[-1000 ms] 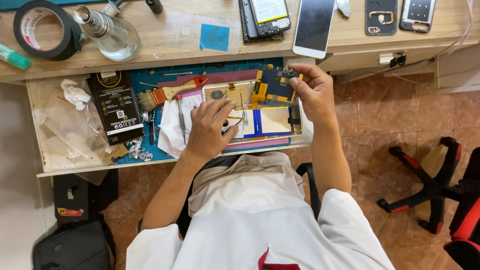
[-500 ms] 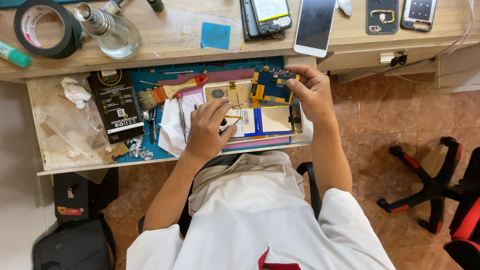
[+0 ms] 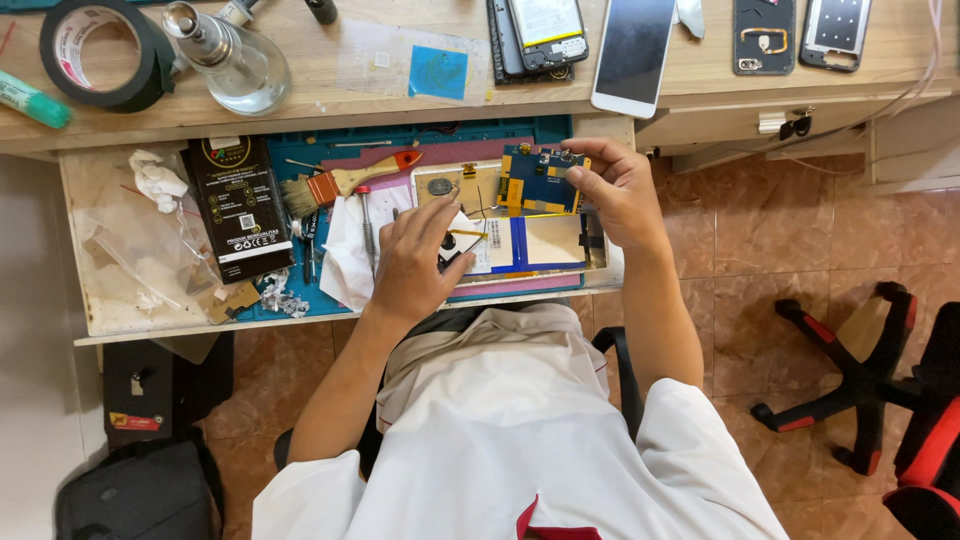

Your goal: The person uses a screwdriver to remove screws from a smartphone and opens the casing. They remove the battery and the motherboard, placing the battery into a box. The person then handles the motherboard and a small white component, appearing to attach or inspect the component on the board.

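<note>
An opened phone [image 3: 520, 225] lies on the blue mat [image 3: 300, 300] in a pull-out tray, its white-and-blue battery showing. My right hand [image 3: 615, 195] pinches a blue circuit board [image 3: 540, 180] at its right edge and holds it tilted over the phone's top end. My left hand [image 3: 415, 260] rests on the phone's left side, fingers bent around a small dark part; what it grips is hidden.
A brush [image 3: 345, 183], a black packet [image 3: 238, 208], a white cloth [image 3: 345, 250] and crumpled tissue [image 3: 158, 180] lie in the tray. On the desk above are a tape roll [image 3: 95, 52], a glass bottle [image 3: 225, 60] and several phones [image 3: 635, 55]. A chair base [image 3: 860, 380] stands at right.
My right hand has lifted the blue circuit board slightly and shifted it left over the phone. My left hand stays in much the same place.
</note>
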